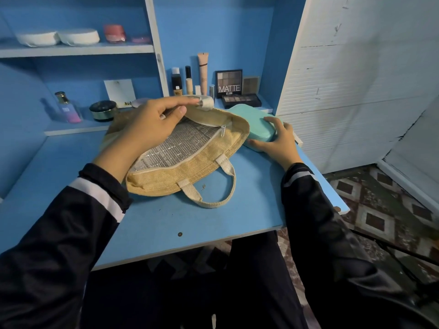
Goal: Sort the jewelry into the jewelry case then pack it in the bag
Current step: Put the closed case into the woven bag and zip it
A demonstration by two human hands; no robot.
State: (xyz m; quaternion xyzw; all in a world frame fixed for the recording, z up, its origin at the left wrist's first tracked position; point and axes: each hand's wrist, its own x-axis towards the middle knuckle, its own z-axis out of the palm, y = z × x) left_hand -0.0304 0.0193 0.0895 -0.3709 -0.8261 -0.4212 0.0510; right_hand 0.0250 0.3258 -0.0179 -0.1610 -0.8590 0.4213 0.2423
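Observation:
A tan jute bag (190, 167) lies on the blue desk (166, 222), its zip open and its silver lining showing. My left hand (152, 124) pinches the bag's upper edge near the far handle and lifts it. The mint-green jewelry case (254, 122) is closed and sits just right of the bag's mouth. My right hand (278, 138) grips the case's near right end, thumb under its front edge and fingers on top. No loose jewelry is visible.
Makeup bottles (187, 83), a tube (203, 72) and eyeshadow palettes (229, 83) stand behind the bag. A perfume bottle (67, 108) and a dark jar (103, 110) sit on the low left shelf. The desk's right edge drops to a patterned floor (380, 210).

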